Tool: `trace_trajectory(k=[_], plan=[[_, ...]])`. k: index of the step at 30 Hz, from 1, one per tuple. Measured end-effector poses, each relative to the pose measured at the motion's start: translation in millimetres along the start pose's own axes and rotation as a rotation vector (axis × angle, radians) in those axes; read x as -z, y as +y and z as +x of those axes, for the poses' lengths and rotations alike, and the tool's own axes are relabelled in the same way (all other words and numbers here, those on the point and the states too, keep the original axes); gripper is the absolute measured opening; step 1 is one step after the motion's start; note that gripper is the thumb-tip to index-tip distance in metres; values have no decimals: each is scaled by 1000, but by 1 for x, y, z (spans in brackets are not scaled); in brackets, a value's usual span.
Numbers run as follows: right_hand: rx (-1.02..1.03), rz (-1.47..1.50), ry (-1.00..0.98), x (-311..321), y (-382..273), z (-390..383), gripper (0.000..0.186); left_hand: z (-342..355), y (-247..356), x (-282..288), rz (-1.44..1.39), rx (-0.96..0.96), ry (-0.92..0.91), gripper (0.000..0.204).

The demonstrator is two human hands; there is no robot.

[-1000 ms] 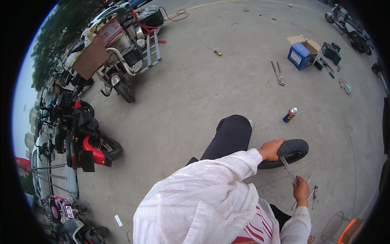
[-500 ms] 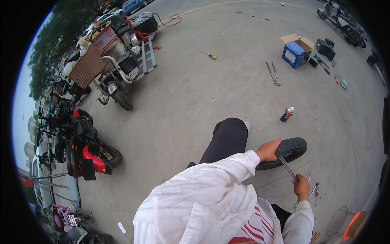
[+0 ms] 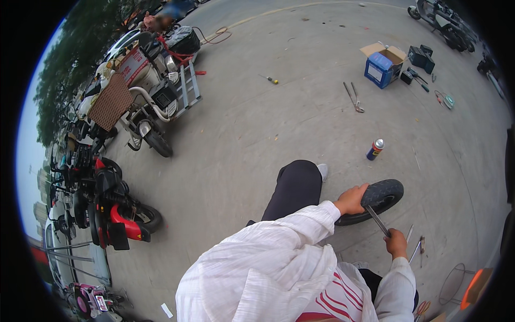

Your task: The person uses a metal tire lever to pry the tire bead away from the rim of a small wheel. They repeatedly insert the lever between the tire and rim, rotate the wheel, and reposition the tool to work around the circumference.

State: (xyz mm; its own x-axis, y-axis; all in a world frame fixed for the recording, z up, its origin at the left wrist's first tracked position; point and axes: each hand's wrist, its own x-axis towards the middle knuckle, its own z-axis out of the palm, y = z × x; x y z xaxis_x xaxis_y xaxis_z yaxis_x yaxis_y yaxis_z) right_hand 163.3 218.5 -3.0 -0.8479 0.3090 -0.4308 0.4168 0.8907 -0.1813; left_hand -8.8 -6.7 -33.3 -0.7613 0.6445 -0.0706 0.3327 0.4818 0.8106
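Observation:
A black tyre (image 3: 387,189), seemingly on a wheel, lies on the concrete in front of me. My left hand (image 3: 351,200) is closed over its near-left side, fingers on the tread. In my right hand (image 3: 396,244) is a flat metal tyre lever (image 3: 377,220). The far end of the lever meets the tyre close to my left hand; how deep it reaches under the edge is hidden. Beyond the tyre stands an upright blue spray can (image 3: 375,149). More metal tools (image 3: 417,248) lie to the right of my right hand.
Farther off lie long-handled pliers (image 3: 354,99) and a yellow-handled screwdriver (image 3: 272,80). An open blue box (image 3: 382,70) stands near black battery-like blocks (image 3: 421,58). Parked scooters, one red and black (image 3: 120,212), line the left side. An orange container (image 3: 475,288) sits at the lower right.
The whole view has shifted slightly. Both hands keep their places on the tyre and the lever, and the lever's angle looks nearly the same.

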Motion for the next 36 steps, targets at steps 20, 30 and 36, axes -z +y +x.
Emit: trace_trajectory(k=[20,30,36], plan=[[-70,-90,103,-24,9,30,18,5,5,0,-49,4,-24,87],[-77,-377,462,-9,6,32,13,6,14,3,-95,-3,-57,86],[-65,-397,404,0,9,32,11,5,13,-1,-83,-9,-69,86]])
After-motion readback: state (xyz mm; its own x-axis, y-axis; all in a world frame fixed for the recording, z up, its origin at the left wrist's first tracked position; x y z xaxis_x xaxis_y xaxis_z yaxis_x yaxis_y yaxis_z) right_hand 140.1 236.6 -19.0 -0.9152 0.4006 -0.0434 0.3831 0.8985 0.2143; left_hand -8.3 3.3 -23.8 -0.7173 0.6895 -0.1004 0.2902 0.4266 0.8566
